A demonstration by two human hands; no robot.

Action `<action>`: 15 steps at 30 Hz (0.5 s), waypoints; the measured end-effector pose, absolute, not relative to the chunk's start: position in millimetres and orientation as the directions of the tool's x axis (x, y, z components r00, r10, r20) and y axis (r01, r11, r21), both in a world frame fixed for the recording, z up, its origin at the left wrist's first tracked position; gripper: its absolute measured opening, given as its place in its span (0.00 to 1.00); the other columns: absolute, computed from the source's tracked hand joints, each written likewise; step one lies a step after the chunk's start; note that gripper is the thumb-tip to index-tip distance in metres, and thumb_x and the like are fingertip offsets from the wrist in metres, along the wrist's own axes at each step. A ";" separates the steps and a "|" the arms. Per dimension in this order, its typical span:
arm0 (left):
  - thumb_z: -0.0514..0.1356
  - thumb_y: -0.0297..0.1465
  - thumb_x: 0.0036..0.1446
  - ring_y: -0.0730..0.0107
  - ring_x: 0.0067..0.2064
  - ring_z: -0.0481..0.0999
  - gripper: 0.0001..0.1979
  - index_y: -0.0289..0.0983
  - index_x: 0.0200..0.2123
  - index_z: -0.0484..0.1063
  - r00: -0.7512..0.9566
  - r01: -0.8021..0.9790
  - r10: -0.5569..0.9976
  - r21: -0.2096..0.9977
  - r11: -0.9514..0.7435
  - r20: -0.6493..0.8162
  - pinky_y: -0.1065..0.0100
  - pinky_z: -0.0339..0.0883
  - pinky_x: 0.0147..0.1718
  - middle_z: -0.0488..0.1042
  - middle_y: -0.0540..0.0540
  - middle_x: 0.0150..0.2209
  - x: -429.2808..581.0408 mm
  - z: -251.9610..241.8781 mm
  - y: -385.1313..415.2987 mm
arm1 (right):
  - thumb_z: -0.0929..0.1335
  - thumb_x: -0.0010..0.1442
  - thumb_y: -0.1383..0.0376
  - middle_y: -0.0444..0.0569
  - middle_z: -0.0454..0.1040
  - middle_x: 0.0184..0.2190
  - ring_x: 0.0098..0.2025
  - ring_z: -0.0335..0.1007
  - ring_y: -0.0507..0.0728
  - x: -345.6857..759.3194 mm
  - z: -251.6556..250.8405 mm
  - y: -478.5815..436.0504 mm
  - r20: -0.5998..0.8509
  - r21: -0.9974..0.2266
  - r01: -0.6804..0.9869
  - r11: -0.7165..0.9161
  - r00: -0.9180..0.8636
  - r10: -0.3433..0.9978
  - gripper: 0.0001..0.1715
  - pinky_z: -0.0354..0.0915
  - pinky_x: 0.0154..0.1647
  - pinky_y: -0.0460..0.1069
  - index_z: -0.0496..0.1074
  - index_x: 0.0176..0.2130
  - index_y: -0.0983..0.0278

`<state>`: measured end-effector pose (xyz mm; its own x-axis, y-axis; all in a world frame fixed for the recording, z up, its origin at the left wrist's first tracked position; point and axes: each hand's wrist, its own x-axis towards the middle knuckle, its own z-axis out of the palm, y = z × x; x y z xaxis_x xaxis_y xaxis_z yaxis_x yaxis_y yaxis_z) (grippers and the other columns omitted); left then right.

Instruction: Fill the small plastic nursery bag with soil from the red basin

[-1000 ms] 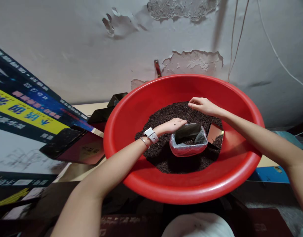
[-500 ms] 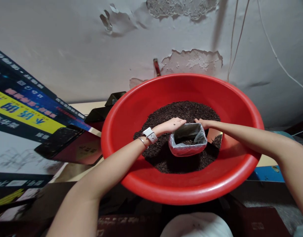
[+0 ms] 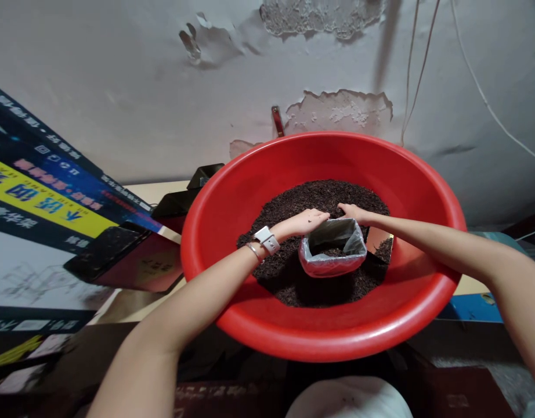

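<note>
Right hand (image 3: 354,214): moved since a second ago, from above the dark leaf (image 3: 289,203) to just behind the far right corner of the lined bag (image 3: 332,266); fingers loosely bent, whether grasping the bag I cannot tell.
Meaning: both hands now flank the bag's far edge, which I judge suits steadying or handling its mouth.
Lined bag: near the middle of the red basin (image 3: 337,342), mouth up, some leaf inside, on the pile.
Left hand (image 3: 308,222): at the bag's far left corner, as before; fingertips hidden, so their grasp cannot be told.
Open carton (image 3: 375,239): between the bag and the basin's right wall, tilted, holding a little leaf.
Desk (image 3: 156,188): pale, showing past the basin's left and right edges; black-and-red boxes (image 3: 132,264) at its left end.
Room: printed panels (image 3: 45,191) on the left; behind, a wall (image 3: 119,69) with peeling plaster and hanging cords (image 3: 409,69).
</note>
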<state>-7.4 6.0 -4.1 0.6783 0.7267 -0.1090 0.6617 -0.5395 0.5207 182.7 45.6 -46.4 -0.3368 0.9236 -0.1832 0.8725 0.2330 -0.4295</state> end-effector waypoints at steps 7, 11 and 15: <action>0.42 0.36 0.59 0.70 0.29 0.64 0.16 0.37 0.22 0.58 0.660 0.666 0.746 0.526 -0.529 -0.087 0.67 0.58 0.34 0.67 0.49 0.25 -5.5 -2.3 5.4 | 0.67 0.54 0.59 0.46 0.71 0.33 0.29 0.66 0.51 176.6 9.3 41.3 0.088 -0.696 0.626 0.353 -0.414 0.906 0.19 0.63 0.30 0.45 0.64 0.44 0.64; 0.44 0.33 0.58 0.69 0.29 0.65 0.16 0.36 0.21 0.61 0.649 0.651 0.758 0.565 -0.506 -0.070 0.67 0.61 0.35 0.68 0.49 0.24 -6.7 -3.7 5.8 | 0.69 0.52 0.57 0.41 0.65 0.27 0.22 0.58 0.47 178.2 43.5 17.4 0.155 -0.878 0.319 0.356 -0.516 0.842 0.18 0.58 0.23 0.44 0.63 0.40 0.64; 0.45 0.30 0.55 0.67 0.34 0.69 0.14 0.35 0.27 0.68 0.647 0.619 0.761 0.619 -0.483 -0.053 0.67 0.63 0.38 0.74 0.47 0.30 -7.2 -7.1 6.5 | 0.70 0.49 0.60 0.43 0.67 0.32 0.32 0.62 0.50 176.7 59.5 0.0 0.220 -0.843 0.256 0.473 -0.637 0.739 0.17 0.61 0.34 0.46 0.67 0.39 0.65</action>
